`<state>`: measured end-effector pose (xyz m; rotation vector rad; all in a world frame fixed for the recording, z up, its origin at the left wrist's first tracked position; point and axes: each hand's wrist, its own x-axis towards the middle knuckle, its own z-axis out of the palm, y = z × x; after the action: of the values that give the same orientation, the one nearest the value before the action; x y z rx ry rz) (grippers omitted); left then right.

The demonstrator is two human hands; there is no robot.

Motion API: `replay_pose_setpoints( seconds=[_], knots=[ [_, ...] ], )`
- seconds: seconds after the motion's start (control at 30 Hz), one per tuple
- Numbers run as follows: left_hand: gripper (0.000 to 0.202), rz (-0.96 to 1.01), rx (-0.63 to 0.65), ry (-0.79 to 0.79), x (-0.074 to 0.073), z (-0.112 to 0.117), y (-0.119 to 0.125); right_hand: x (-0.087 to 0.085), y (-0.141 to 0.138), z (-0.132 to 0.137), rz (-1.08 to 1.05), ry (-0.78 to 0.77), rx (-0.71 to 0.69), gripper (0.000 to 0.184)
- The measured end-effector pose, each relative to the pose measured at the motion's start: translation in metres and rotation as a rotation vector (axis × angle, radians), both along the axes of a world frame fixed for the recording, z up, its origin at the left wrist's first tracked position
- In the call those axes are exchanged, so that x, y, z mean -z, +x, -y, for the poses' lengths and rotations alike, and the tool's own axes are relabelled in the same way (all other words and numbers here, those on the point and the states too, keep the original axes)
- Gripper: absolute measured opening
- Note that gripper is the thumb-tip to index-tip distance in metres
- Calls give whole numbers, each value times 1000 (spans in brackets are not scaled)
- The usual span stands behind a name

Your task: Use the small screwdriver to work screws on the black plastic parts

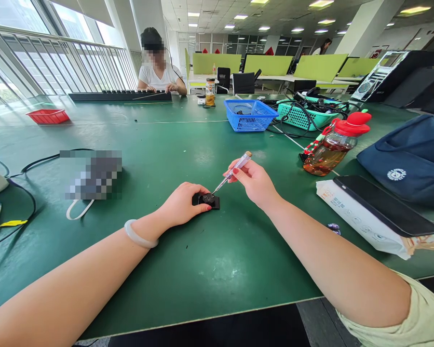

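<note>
My left hand (pixel 183 204) is closed on a small black part (pixel 212 200) with a round raised piece on a flat base, holding it down on the green tabletop. In my right hand (pixel 253 181) is a screwdriver (pixel 235 169) with a clear handle, gripped between thumb and fingers and tilted down to the left. Its tip meets or nearly meets the round piece; I cannot tell whether it sits in a screw. My left fingers hide part of the black part.
A blue basket (pixel 250 115), a green basket (pixel 304 115) with tangled cables and a red-lidded bottle (pixel 332 144) stand right of centre. A phone (pixel 383 205) lies on a tissue pack (pixel 361 219). Leftward are a blurred device (pixel 94 176) and a red tray (pixel 48 116). Another person (pixel 161 72) sits opposite.
</note>
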<state>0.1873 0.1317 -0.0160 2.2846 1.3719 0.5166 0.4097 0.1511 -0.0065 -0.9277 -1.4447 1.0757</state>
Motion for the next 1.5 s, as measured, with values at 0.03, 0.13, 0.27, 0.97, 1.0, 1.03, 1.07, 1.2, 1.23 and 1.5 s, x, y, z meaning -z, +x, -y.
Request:
replay_pose_setpoints(
  seconds=[0.03,0.13,0.27,0.97,1.0,1.03,1.07,1.2,1.23,1.5],
  knots=[
    [34,0,0,-3,0,0,0,1,1,-2,-2,-12,5,48],
    [34,0,4,-1,0,0,0,5,3,-7,-16,-41,21,50],
    [34,3,0,7,0,-1,1,9,6,-12,-31,-77,42,52],
    [33,8,8,3,0,-1,1,12,8,-15,14,-72,77,51],
    [33,8,6,2,0,-1,1,12,8,-15,8,-82,77,52],
    [33,8,5,0,0,-1,1,12,8,-15,-1,-89,73,52],
    [32,9,4,-2,0,-1,1,11,8,-15,-11,-94,67,53],
    [32,13,-4,-7,-1,0,1,9,7,-12,-40,-102,42,52],
    [32,13,-4,-7,-1,0,1,9,7,-12,-40,-103,43,51],
    [33,7,-4,-13,1,-1,0,11,9,-15,-20,-219,137,37]
  ],
)
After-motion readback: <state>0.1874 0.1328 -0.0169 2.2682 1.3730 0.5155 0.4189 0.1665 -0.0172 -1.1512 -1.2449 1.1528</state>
